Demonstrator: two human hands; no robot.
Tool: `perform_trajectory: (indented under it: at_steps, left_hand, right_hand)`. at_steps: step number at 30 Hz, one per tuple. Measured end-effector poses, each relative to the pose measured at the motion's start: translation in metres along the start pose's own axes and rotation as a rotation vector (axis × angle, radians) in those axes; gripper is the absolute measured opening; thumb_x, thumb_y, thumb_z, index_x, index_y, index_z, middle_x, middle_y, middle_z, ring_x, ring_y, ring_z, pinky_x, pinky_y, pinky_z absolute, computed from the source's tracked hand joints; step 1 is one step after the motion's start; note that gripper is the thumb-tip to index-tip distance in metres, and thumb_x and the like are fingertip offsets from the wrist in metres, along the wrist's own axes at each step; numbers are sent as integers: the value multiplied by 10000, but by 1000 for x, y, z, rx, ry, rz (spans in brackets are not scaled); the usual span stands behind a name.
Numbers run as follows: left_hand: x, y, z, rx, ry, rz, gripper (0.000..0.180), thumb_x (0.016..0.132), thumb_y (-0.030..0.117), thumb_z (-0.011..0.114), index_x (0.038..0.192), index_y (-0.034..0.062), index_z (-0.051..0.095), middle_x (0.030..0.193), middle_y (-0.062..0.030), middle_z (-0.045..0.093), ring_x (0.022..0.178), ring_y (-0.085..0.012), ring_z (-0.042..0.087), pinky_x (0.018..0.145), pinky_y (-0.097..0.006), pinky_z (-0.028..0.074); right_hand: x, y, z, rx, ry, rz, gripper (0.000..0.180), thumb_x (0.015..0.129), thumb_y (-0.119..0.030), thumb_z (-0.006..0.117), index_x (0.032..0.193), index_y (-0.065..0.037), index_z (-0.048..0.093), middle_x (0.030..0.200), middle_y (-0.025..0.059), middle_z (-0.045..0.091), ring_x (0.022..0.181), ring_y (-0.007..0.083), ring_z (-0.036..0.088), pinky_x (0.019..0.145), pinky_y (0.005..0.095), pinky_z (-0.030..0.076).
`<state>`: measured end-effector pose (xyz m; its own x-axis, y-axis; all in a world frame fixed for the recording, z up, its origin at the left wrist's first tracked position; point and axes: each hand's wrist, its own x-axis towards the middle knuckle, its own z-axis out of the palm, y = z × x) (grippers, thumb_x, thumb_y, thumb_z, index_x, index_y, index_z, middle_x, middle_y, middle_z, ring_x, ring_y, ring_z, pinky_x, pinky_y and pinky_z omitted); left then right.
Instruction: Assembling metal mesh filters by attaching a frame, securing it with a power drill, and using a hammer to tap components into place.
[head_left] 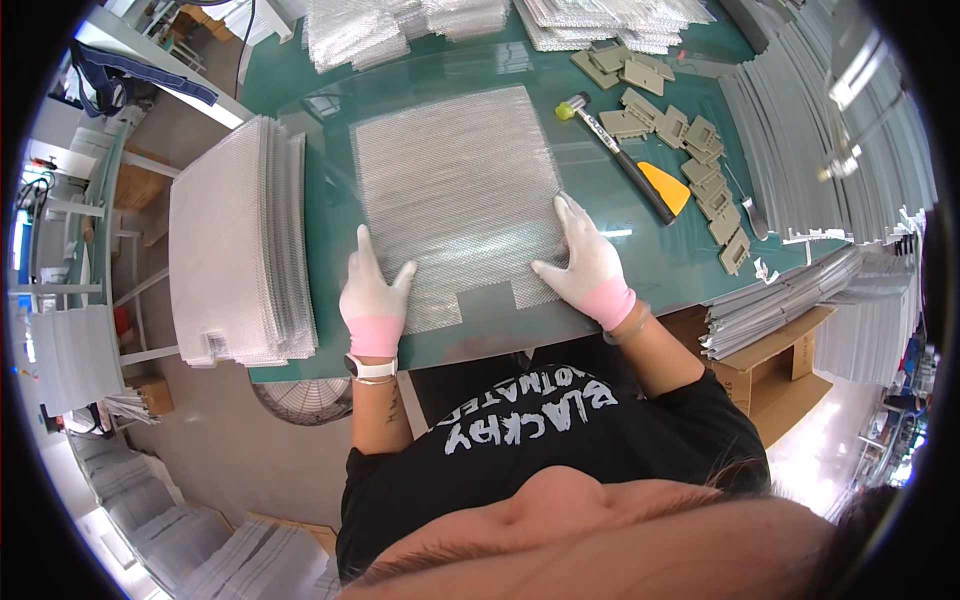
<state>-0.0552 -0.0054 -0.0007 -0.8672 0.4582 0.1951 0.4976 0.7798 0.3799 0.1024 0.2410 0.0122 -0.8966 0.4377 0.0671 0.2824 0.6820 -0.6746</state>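
Note:
A silvery mesh sheet, or a thin stack of such sheets, lies flat in front of me, with a rectangular notch in its near edge. My left hand, in a white glove with a pink cuff, rests at its near left corner, fingers stretched along the side and thumb spread inward. Gloved the same way, my right hand lies along the right edge, its fingers pointing away and its thumb over the mesh. Neither hand is closed round the sheet; the fingertips' undersides are hidden.
Left of the mesh stands a thick pile of similar sheets. On the right lie a mallet, a yellow scraper and several olive plastic pieces. More mesh piles sit at the table's back. A cardboard box stands low right.

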Motion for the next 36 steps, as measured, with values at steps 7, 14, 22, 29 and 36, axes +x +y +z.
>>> perform_trajectory:
  at_steps: [7,14,22,29,36]
  left_hand:
    - [2,-1,-2,27,-34,-16,872,802,376,765,1489,54,335,1053,-130,598,890,-290,634,739,-371,536]
    - [4,7,-7,-14,-57,-76,880,809,368,759,1501,60,311,1091,-154,591,918,-316,634,750,-389,534]
    - [1,7,-1,-1,-33,-64,798,828,346,743,1491,124,357,1226,-192,543,976,-345,634,787,-399,542]
    - [-3,4,3,108,-18,-7,617,846,339,720,1385,135,500,1195,-184,559,930,-344,647,759,-410,550]
    - [0,9,1,200,-20,73,513,858,310,701,1321,141,560,1137,-194,580,880,-343,658,722,-418,555]
  right_hand:
    - [-3,6,3,-100,20,-70,868,763,-288,756,1445,48,336,1466,256,399,1330,376,442,1074,382,419]
    - [0,6,2,-149,-19,-74,867,765,-299,753,1441,47,336,1460,263,396,1316,382,453,1064,387,427]
    - [1,-1,-2,-180,-43,-14,852,755,-267,771,1441,28,362,1451,240,423,1307,368,470,1052,379,436]
    - [0,-2,-2,-202,-40,-42,850,771,-318,748,1442,24,352,1448,256,408,1261,391,502,1021,407,462]
    - [2,3,-2,-209,-33,-66,857,772,-321,748,1451,17,347,1458,249,403,1254,388,511,1014,407,467]
